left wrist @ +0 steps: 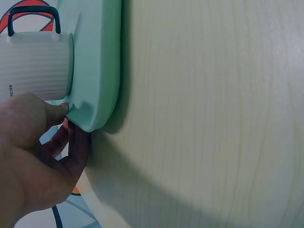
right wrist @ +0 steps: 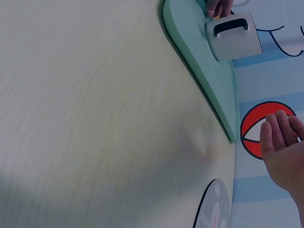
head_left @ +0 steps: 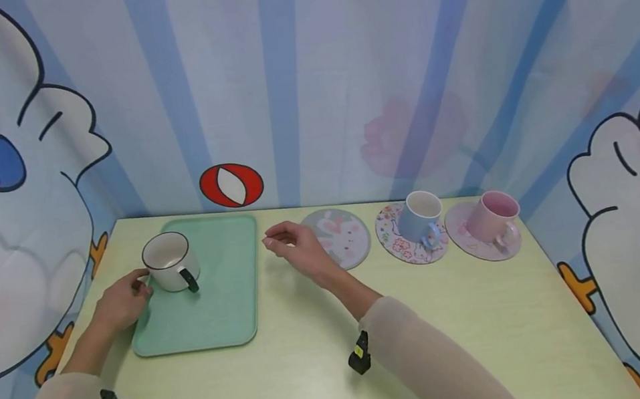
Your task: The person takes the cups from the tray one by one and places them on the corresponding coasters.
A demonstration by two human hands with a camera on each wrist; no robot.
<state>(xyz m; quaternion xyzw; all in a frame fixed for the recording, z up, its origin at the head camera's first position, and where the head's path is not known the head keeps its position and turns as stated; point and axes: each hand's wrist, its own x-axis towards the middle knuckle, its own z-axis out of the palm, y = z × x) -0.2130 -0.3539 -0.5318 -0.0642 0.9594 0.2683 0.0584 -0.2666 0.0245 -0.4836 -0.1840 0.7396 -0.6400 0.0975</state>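
Note:
A white mug [head_left: 170, 266] with a dark rim and black handle stands upright on a mint-green tray [head_left: 227, 306] at the table's left. My left hand [head_left: 122, 301] pinches the tray's left edge, thumb at the rim and fingers below it, close beside the mug. In the left wrist view, the left hand [left wrist: 38, 156] covers part of the mug's lower side. Just right of the tray, my right hand [head_left: 301, 250] hovers over the table with loosely bent fingers and nothing in them. The right wrist view shows this hand [right wrist: 287, 156] apart from the tray.
Right of the tray lies a grey bunny coaster [head_left: 349, 239], partly behind the right hand. Farther right, a blue mug [head_left: 414, 219] stands on a floral coaster [head_left: 387, 231] and a pink mug [head_left: 487, 221] on a pink coaster [head_left: 463, 228]. A patterned curtain [head_left: 318, 92] hangs behind the table.

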